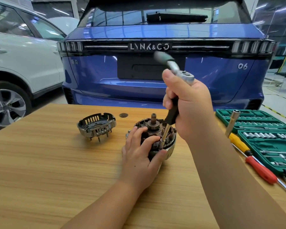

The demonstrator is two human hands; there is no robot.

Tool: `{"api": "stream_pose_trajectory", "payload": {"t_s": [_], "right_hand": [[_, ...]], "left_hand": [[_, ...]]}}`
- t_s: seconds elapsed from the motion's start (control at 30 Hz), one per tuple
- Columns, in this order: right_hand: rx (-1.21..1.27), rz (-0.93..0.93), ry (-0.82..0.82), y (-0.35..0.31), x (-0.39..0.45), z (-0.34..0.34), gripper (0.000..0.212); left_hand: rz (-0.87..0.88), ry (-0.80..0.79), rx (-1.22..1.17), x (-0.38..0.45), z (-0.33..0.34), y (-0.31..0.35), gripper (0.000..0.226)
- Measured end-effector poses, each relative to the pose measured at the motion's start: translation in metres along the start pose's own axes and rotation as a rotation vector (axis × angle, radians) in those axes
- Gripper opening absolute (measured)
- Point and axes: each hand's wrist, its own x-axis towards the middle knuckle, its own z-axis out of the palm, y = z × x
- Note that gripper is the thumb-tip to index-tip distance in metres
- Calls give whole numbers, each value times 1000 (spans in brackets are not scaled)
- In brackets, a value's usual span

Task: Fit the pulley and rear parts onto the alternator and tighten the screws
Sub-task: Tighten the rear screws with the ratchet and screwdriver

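Setting: a wooden desk (48,162) seen from above, with the back of a blue car (155,90) just beyond it and a white car (23,63) to the left.
Alternator: the alternator (169,146) sits near the middle of the desk, open end up, copper windings showing and its shaft (153,121) pointing upward.
Left hand: the left hand (140,156) grasps the alternator from the near side, fingers curled over its top edge and thumb against its rim.
Right hand: the right hand (190,104) is clenched around the black extension bar (172,114) below the head of a ratchet wrench (182,73), whose handle is blurred.
Tool tip: the slim socket (163,139) at the bottom of the bar meets the rim of the alternator, beside the left forefinger.
Rear cover: a slotted metal rear cover (96,126) lies on the desk to the left, apart from the alternator.
Small part: a dark round disc (123,115) lies behind the two.
Tools: an open green socket case (257,126) is at the right, with a yellow screwdriver (239,142) and a red screwdriver (261,169) beside it.
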Motion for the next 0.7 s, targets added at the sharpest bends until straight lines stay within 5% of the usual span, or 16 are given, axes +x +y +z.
{"api": "stream_pose_trajectory", "payload": {"t_s": [0.1, 0.3, 0.47, 0.6, 0.7], "right_hand": [[158, 53, -167, 1, -2, 1, 32], [53, -284, -215, 15, 2, 2, 38], [344, -59, -529, 11, 6, -6, 43], [286, 1, -287, 8, 1, 0, 54], [13, -43, -13, 4, 0, 1, 31]], "left_hand": [[4, 8, 3, 1, 1, -2, 51], [7, 14, 17, 0, 1, 1, 53], [2, -28, 41, 0, -1, 0, 54], [-8, -10, 21, 0, 0, 1, 52], [7, 24, 20, -1, 1, 1, 51]]}}
